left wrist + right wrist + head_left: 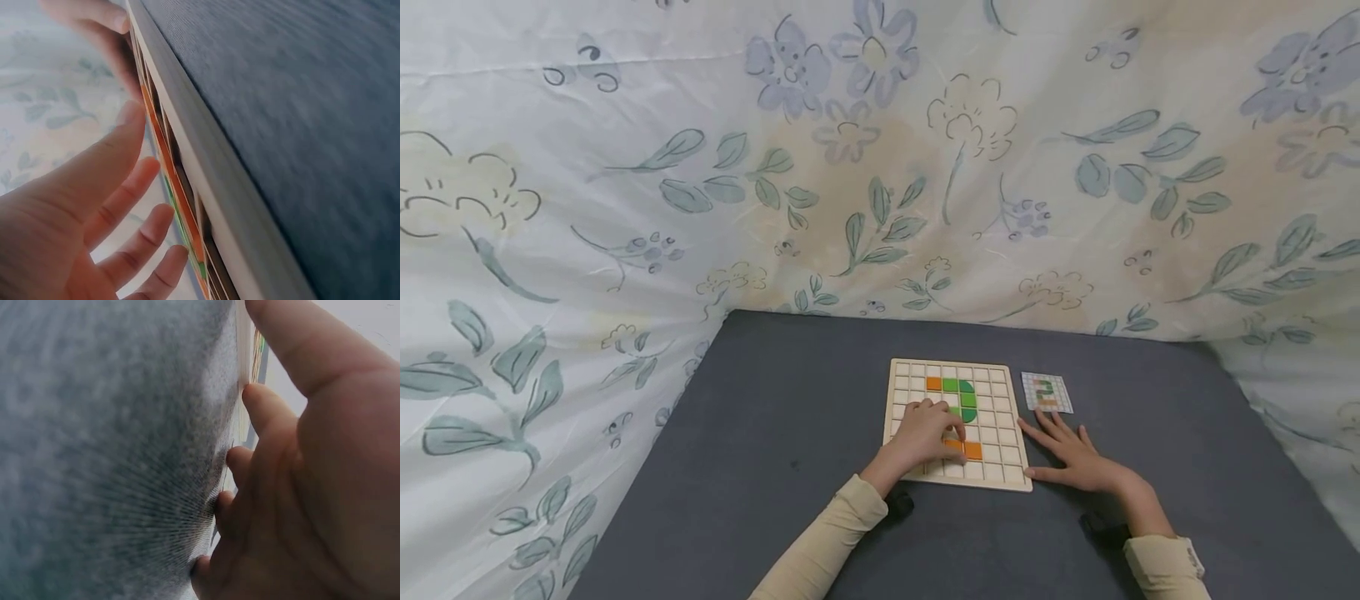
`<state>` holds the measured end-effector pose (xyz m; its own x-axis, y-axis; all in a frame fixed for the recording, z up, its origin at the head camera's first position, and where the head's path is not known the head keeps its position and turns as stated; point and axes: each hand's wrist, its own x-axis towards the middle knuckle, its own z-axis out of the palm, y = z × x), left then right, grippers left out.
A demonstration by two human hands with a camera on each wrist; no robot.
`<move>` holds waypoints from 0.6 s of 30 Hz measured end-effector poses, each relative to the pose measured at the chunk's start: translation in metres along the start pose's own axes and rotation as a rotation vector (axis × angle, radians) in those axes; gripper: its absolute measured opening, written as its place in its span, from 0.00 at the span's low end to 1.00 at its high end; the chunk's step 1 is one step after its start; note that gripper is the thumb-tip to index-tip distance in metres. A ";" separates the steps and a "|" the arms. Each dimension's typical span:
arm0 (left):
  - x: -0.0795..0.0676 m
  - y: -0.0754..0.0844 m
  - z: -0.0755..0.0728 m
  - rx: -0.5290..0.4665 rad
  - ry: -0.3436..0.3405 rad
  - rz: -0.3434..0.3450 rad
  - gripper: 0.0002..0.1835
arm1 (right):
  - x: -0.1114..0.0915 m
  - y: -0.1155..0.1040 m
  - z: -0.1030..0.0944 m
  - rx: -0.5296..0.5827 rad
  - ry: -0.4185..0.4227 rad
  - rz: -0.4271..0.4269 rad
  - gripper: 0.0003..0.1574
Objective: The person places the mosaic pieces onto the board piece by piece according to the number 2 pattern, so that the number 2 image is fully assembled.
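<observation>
A square wooden grid board (1006,433) lies on the dark table. My left hand (917,435) is over its lower left part, thumb and fingertips low at an orange tile (973,451) in the bottom coloured row. The left wrist view has the thumb and bent fingers apart, close along the orange tiles (178,181), with nothing pinched. Green tiles (967,400) curve around the upper middle, beside another orange tile (933,383); the left hand hides part of the pattern. My right hand (1078,460) lies spread, its thumb and index fingertips at the board's right edge (244,362).
A small pattern card (1047,393) with a gridded coloured figure lies right of the board, just beyond the right fingertips. The dark table (790,400) reaches back to a flowered cloth (880,242) hanging behind and at both sides.
</observation>
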<state>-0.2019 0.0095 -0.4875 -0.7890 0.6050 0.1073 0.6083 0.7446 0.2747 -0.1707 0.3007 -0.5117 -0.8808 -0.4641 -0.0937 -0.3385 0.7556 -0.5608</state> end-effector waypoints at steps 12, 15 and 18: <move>-0.005 -0.024 -0.005 -0.026 0.055 -0.021 0.18 | -0.001 0.006 0.000 -0.019 0.000 0.014 0.53; -0.007 -0.031 -0.006 -0.015 0.066 -0.042 0.19 | -0.002 0.007 0.000 -0.042 0.025 0.003 0.54; -0.010 -0.038 -0.009 -0.011 0.073 -0.074 0.21 | -0.003 0.007 -0.002 -0.068 0.062 0.006 0.53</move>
<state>-0.2181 -0.0272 -0.4909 -0.8362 0.5261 0.1551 0.5474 0.7830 0.2953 -0.1709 0.3085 -0.5142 -0.9012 -0.4310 -0.0444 -0.3525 0.7889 -0.5033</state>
